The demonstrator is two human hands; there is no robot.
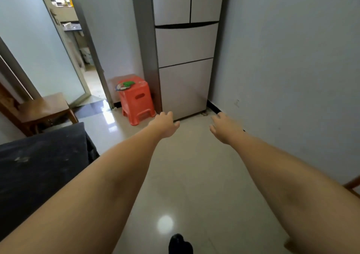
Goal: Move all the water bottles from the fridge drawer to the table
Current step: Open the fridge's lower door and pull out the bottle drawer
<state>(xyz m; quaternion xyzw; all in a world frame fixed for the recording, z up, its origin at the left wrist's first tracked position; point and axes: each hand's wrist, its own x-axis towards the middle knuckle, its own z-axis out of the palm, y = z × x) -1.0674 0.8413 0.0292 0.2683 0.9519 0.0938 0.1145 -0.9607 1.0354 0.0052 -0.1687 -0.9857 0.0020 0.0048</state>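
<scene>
Left hand [165, 124] and right hand [224, 127] are both stretched forward over the floor tiles [187, 175], fingers loosely spread, palms down, holding nothing — neither touches anything. Straight ahead is the fridge [186, 45], set against the wall: two upper doors, then two drawer fronts below, all closed. No water bottles visible anywhere; if they're in a drawer, they're hidden behind the shut fronts, and I can't tell which drawer holds them. The dark-covered table [42, 160] sits at the left, just beside the left forearm, no bottles on the part in view. A red plastic stool [136, 101] stands just left of the fridge base. My read: task at zero — drawer not yet opened, every bottle left to move.
</scene>
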